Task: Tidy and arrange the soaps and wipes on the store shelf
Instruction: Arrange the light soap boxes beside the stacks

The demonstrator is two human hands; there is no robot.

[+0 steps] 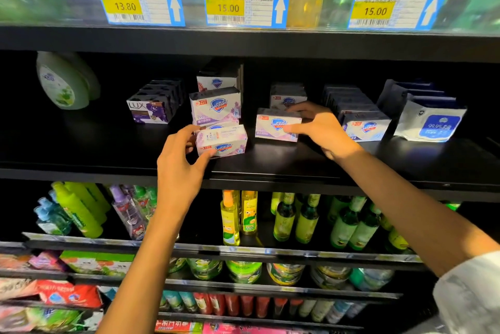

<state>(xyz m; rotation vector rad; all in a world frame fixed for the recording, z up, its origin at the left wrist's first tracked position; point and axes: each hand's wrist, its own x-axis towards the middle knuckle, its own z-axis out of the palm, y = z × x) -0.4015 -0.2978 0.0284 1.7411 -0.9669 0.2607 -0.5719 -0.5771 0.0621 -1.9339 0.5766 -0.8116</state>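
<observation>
Both arms reach up to the black middle shelf (270, 168). The left hand (180, 168) holds a pink soap box (221, 140) by its left end, thumb under it and fingers curled on top. This box is tipped a little and sits at the front of the shelf, just below a stack of the same pink boxes (215, 105). The right hand (318, 128) holds a second pink soap box (277, 125) by its right end, thumb in front and fingers over the top. That box stands flat on the shelf, right of the stack. Purple soap boxes (150, 109) sit left of the stack. Blue soap boxes (364, 125) and white wipes packs (433, 122) sit far right of it. Yellow price tags (228, 7) hang above the shelf, and rows of bottles (286, 220) stand under it
</observation>
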